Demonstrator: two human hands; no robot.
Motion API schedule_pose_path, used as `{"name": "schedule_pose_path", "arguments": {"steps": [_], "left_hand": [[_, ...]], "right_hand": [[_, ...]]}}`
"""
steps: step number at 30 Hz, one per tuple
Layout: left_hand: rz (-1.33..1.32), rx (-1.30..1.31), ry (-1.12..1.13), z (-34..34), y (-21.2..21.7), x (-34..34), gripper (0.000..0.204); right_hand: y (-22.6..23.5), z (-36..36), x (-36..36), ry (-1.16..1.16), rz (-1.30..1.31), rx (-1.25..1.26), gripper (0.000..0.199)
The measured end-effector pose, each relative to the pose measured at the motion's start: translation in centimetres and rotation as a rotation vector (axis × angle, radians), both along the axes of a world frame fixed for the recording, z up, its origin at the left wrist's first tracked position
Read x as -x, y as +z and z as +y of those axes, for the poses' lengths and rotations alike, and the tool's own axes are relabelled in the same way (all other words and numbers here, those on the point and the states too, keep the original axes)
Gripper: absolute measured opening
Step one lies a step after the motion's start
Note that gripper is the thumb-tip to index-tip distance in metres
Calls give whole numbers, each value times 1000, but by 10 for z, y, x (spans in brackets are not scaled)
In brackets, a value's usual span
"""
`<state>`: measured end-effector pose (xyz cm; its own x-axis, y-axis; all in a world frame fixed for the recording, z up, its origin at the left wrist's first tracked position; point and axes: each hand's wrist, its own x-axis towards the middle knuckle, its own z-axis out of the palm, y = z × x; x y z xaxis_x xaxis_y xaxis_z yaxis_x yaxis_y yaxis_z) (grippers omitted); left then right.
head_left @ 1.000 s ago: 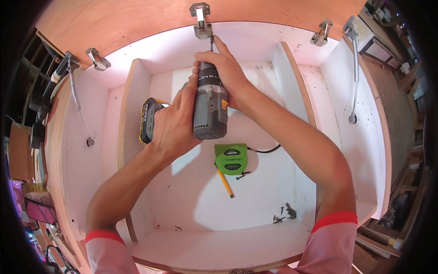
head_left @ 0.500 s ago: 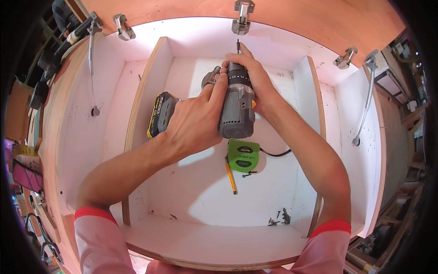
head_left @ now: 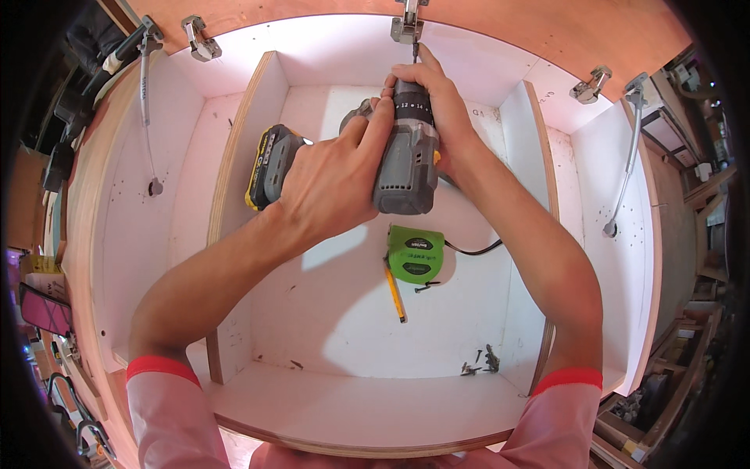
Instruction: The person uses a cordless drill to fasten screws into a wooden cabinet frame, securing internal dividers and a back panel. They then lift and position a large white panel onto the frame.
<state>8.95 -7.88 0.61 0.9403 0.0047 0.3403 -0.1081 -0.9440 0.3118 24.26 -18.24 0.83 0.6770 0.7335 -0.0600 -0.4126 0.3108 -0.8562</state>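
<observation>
A grey and black cordless drill (head_left: 405, 168) lies sideways in both my hands, its yellow and black battery (head_left: 273, 168) to the left. My left hand (head_left: 324, 180) is wrapped round the handle and body. My right hand (head_left: 444, 102) closes round the chuck end, fingers up along the bit (head_left: 416, 53). The bit's tip is at the lower edge of the middle metal hinge (head_left: 407, 27); I cannot tell if it sits in a screw. Under the drill, a green tape measure (head_left: 416, 254) lies on the cabinet's white back panel.
White cabinet with two upright dividers (head_left: 238, 168), (head_left: 539, 156). Two more hinges (head_left: 201, 39), (head_left: 591, 84) join it to the orange-brown door (head_left: 516, 31). Grey stays (head_left: 145, 102), (head_left: 630, 156) stand at both sides. A yellow pencil stub (head_left: 396, 297) and several screws (head_left: 491, 359) lie inside.
The drill and both hands have moved slightly farther away, bringing the bit's tip up to the middle hinge. The whole view has shifted a little. Both hands keep their hold.
</observation>
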Motion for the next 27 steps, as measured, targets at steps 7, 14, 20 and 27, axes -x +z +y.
{"name": "schedule_pose_path", "arguments": {"steps": [7, 14, 20, 27], "left_hand": [[-7, -15, 3, 0, 0, -11, 95], [-28, -14, 11, -2, -3, -10, 94], [40, -3, 52, -2, -3, -13, 103], [-10, -17, 20, -3, -2, -11, 96]], "right_hand": [[1, 0, -8, 18, -34, -5, 51], [-3, 2, -11, 24, -30, -31, 54], [-4, 2, -14, 22, -33, -30, 54], [-6, 2, -15, 31, -44, 5, 46]]}}
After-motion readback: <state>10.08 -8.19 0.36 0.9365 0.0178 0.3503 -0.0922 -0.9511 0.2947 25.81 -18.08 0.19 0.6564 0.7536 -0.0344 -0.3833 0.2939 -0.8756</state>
